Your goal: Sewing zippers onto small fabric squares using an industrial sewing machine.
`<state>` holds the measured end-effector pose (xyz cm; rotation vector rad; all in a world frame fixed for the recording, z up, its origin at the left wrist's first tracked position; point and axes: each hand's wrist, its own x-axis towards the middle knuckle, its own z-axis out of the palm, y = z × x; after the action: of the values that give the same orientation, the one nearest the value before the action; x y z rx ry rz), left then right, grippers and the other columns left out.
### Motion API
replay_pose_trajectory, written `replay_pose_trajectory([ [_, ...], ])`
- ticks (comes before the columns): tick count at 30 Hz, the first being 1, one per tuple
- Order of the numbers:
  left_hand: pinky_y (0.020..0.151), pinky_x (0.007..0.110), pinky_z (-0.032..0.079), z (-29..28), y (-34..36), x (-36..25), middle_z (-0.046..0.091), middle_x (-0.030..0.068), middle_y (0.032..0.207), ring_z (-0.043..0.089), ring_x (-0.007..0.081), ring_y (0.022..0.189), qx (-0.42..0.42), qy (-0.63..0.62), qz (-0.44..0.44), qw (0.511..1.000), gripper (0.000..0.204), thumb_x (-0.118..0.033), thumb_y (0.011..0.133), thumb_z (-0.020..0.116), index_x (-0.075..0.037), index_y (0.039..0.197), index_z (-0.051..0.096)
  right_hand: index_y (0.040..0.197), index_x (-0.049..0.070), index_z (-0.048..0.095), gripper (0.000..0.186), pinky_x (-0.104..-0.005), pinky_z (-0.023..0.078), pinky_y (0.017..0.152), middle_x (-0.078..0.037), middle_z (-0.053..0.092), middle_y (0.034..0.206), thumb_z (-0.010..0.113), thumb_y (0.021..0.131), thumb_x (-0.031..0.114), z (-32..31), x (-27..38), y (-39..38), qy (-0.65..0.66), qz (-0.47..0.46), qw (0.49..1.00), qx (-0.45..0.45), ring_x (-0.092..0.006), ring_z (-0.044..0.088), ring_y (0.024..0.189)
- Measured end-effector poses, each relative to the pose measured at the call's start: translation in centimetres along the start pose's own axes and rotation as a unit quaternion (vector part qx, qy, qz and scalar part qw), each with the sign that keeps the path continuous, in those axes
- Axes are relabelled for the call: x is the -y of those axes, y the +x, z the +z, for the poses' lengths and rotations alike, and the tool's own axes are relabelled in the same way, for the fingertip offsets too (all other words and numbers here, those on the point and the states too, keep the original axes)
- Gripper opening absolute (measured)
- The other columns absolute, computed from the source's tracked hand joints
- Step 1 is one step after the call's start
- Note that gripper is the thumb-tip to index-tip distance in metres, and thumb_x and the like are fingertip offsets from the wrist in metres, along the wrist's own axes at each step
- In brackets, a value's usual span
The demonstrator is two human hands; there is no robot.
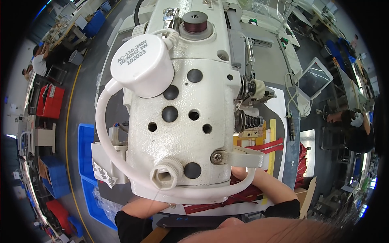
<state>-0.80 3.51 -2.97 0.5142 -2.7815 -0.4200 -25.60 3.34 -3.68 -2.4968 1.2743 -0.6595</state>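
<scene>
A white sewing machine head [182, 141] fills the centre, topped by a dark red spool [195, 25] and a white cylindrical unit [139, 65] with a curved hose. My left forearm [139, 206] reaches under the machine's lower left, hiding that hand behind it. My right hand [240, 172] is at the machine's lower right, mostly hidden, its fingers not visible. Dark red zipper tapes [219, 205] lie under the machine between my arms; red strips [267, 146] also lie to the right, over a yellow guide, and a bunch of red tapes [303, 162] hangs at the table's right.
Blue trays [85, 150] sit at left; a screen [314, 77] stands upper right. Across the left aisle are a red crate [50, 103], blue bins [56, 174] and a person in white [39, 62] at a bench. At right, a gloved co-worker [350, 121] works beside another bench.
</scene>
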Motion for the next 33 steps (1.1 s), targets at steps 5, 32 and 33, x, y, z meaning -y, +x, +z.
replay_pose_trajectory([
  [5,0.093,0.049,0.041,1.6,-0.2,0.4,0.06,0.0225,0.11,0.057,0.0382,0.102,-0.012,-0.025,-0.009,1.0,0.054,-0.039,0.079,0.065,0.0,0.115,0.058,0.11,0.004,0.059,0.035,-0.037,0.046,0.092,-0.013,0.06,0.117,0.052,0.079,0.018,0.3,-0.2,-0.2,-0.003,-0.022,1.0,0.006,-0.0277,0.057,0.111],
  [32,0.096,0.054,0.037,-0.5,0.7,0.2,0.055,0.0269,0.117,0.052,0.0443,0.108,-0.014,0.022,0.041,0.999,0.065,-0.04,0.074,0.068,0.002,0.121,0.054,0.095,0.004,0.059,0.025,-0.0416,0.045,0.093,-0.013,0.062,0.107,0.059,0.072,0.014,-3.8,0.6,1.4,0.017,-0.038,0.999,0.029,-0.0301,0.059,0.103],
  [33,0.096,0.054,0.037,-0.3,0.5,0.2,0.055,0.0269,0.117,0.052,0.0443,0.108,-0.014,0.022,0.044,0.999,0.065,-0.04,0.074,0.068,0.002,0.121,0.054,0.095,0.004,0.059,0.025,-0.0416,0.045,0.093,-0.013,0.062,0.107,0.059,0.072,0.014,-3.2,0.5,1.3,0.016,-0.036,0.999,0.029,-0.0301,0.059,0.103],
])
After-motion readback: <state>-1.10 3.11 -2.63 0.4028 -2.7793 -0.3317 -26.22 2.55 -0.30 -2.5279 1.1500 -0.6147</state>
